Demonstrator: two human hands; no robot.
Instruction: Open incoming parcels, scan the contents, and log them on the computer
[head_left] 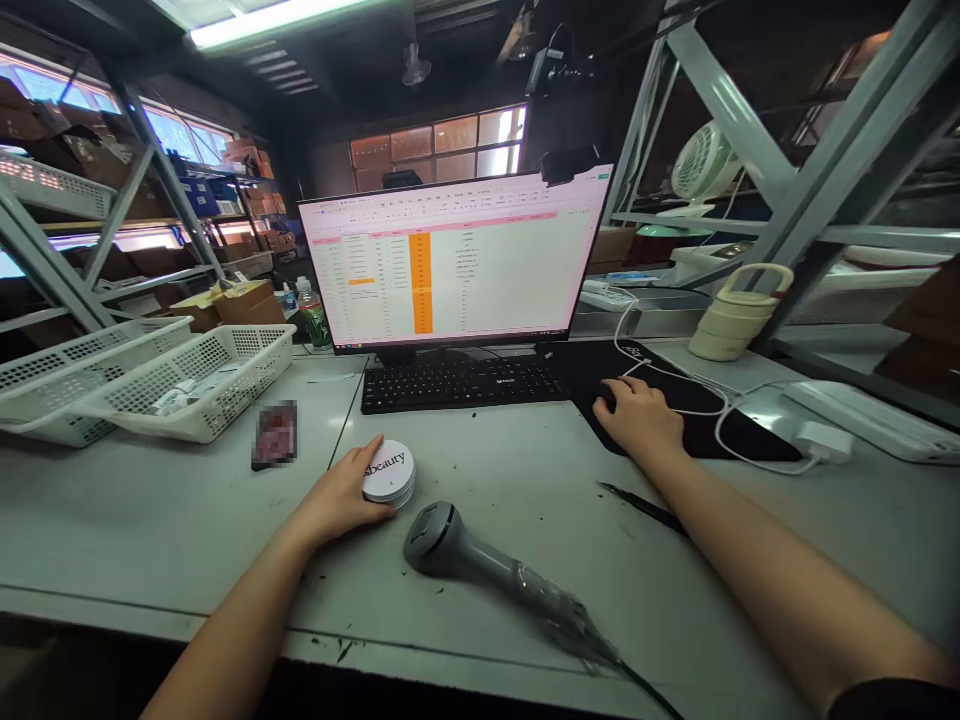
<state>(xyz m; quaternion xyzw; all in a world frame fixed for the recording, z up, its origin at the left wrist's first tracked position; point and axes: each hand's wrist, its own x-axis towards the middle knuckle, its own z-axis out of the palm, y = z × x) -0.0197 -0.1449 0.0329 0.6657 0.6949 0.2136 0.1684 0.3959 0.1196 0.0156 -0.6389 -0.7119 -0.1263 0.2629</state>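
On the grey tabletop, my left hand (349, 495) curls round the left side of a short stack of round white discs (394, 470). The top disc carries dark lettering that ends in "beauty"; what the discs are I cannot tell. Farther right, my right hand (637, 415) rests over a dark computer mouse (606, 398), which is mostly covered by the fingers, on a black mouse pad (720, 430). Between my arms lies a grey barcode scanner (480, 560), its handle wrapped in clear tape. A dark pen-like tool (641, 503) lies partly under my right forearm.
A monitor (517, 270) displaying a spreadsheet stands behind a black keyboard (457, 385). White perforated baskets (217, 395) and a small blurred packet (274, 435) are at left. At right are a cream tumbler (727, 325), white cables and a white charger (823, 442).
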